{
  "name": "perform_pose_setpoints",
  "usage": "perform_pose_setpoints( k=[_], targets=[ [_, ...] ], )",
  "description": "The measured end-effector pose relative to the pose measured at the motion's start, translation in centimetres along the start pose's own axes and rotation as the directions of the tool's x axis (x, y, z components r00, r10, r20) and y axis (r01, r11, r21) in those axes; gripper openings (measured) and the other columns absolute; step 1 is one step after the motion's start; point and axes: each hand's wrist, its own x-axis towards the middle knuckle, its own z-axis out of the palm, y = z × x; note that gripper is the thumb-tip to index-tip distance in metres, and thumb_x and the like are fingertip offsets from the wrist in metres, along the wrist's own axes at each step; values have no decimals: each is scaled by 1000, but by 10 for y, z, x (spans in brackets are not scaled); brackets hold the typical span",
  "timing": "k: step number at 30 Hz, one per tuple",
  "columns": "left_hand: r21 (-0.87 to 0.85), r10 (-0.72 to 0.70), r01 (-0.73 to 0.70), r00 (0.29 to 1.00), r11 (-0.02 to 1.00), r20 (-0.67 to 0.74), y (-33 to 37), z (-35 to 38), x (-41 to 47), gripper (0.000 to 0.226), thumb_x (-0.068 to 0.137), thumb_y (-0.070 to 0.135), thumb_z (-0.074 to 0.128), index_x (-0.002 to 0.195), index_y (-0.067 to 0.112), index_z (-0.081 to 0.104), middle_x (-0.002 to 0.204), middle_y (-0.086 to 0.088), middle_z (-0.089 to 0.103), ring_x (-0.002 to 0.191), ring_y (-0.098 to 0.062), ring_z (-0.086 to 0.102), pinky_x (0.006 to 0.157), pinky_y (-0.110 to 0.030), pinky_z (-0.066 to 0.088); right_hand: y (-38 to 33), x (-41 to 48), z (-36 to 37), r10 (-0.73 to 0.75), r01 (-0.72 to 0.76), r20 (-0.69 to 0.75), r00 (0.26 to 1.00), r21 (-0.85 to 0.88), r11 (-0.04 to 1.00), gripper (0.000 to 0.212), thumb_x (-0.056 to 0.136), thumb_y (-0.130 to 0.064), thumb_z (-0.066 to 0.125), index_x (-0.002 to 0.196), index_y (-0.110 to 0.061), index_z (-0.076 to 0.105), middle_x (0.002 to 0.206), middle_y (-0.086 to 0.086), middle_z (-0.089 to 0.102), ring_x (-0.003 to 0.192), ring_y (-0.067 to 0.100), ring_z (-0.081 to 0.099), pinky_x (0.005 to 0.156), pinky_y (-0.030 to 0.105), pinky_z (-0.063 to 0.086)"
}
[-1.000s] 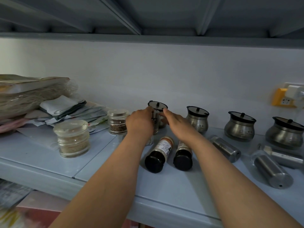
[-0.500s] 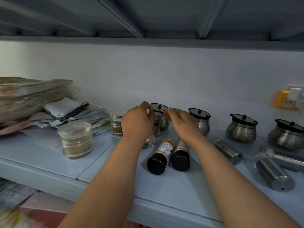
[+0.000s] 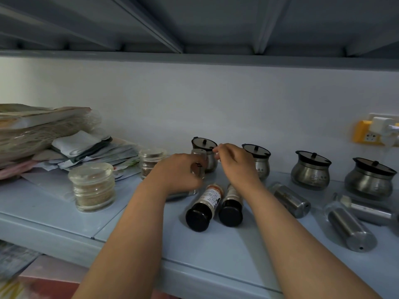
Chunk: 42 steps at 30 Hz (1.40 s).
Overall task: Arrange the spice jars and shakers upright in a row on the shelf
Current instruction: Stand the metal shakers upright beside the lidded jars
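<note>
Head view, left hand [image 3: 178,172] grip round upright shaker [image 3: 198,164], right hand [image 3: 234,161] grip unclear, bare shelf [image 3: 216,252] at front

The shelf [image 3: 64,223] is pale blue, the wall [image 3: 194,104] white. The pots [image 3: 311,171] are brushed silver with black lids. Two lying bottles [image 3: 203,210] have black caps and white-and-orange labels. The upright shaker [image 3: 198,164] and lying shakers [image 3: 345,227] are silver. One clear jar [image 3: 92,188] shows tan, the other jar [image 3: 149,162] brown. The socket plate [image 3: 364,134] is yellow, its plug [image 3: 382,126] white.
</note>
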Motion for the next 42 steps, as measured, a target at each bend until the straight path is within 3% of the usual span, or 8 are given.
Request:
perform_pose_setpoints(
  k=[6, 11, 18, 23, 28, 32, 37, 42],
  targets=[
    [18, -77, 75, 953, 997, 294, -3, 0, -1, 60, 72, 25, 60, 127, 44, 47, 134, 5, 49, 118, -19, 51, 100, -36, 44, 1, 1, 1, -20, 20, -11, 1000, -12, 1000, 42, 97, -32, 40, 92, 2, 63, 91, 24, 66, 88, 36, 60, 79, 44, 49],
    [58, -75, 59, 946, 997, 316, -1, -1, -3, 58, 82, 19, 60, 136, 36, 42, 140, 3, 47, 124, -20, 47, 99, -30, 38, 2, 1, 1, -15, 15, -10, 1000, -1, 1000, 42, 97, -33, 40, 93, 3, 62, 92, 25, 66, 89, 37, 60, 79, 46, 49],
    [54, -192, 184, 961, 981, 200, -8, 3, -2, 61, 72, 29, 73, 125, 25, 44, 120, -2, 56, 99, -20, 54, 85, -32, 48, 3, 1, 1, -11, 11, 11, 1000, -5, 1000, 41, 97, -31, 40, 92, 3, 62, 91, 25, 66, 86, 37, 60, 75, 43, 50],
    [-28, -169, 172, 982, 985, 83, -9, 6, 1, 53, 68, 25, 75, 115, 21, 50, 113, -1, 60, 95, -20, 57, 78, -32, 51, 4, 2, 2, -25, 26, 25, 999, -24, 999, 37, 96, -29, 43, 89, 2, 63, 87, 23, 66, 80, 36, 59, 68, 39, 49],
    [-185, -90, 58, 982, 981, -169, -6, 4, 2, 47, 66, 20, 77, 108, 17, 56, 104, -4, 67, 86, -21, 63, 62, -29, 51, 4, 1, 0, 7, -10, 61, 998, 42, 999, 15, 91, -23, 53, 92, -22, 68, 74, -16, 61, 69, -5, 55, 60, 13, 37],
    [-278, -87, 4, 954, 960, -286, 1, 4, 5, 47, 63, 17, 79, 105, 17, 58, 99, -1, 68, 83, -19, 64, 68, -31, 54, -2, 0, 0, 0, -18, 163, 987, 111, 994, 27, 84, -21, 63, 107, -35, 62, 85, -18, 61, 77, -7, 57, 59, 0, 40],
    [-313, -23, -99, 931, 945, -364, 7, 6, 6, 47, 68, 13, 75, 112, 12, 59, 102, 0, 66, 83, -12, 59, 69, -18, 45, -9, -2, -1, -35, -13, 252, 967, 184, 983, 36, 83, -20, 63, 114, -39, 58, 100, -22, 61, 89, -6, 60, 72, 8, 46],
    [-320, 32, -172, 916, 932, -400, 12, 11, 9, 47, 70, 9, 70, 114, 13, 58, 104, -2, 68, 87, -13, 61, 71, -18, 48, -9, 1, 5, 2, -52, 216, 976, 229, 972, 34, 83, -27, 64, 111, -44, 56, 109, -14, 62, 102, 4, 61, 91, 31, 52]
  ],
)
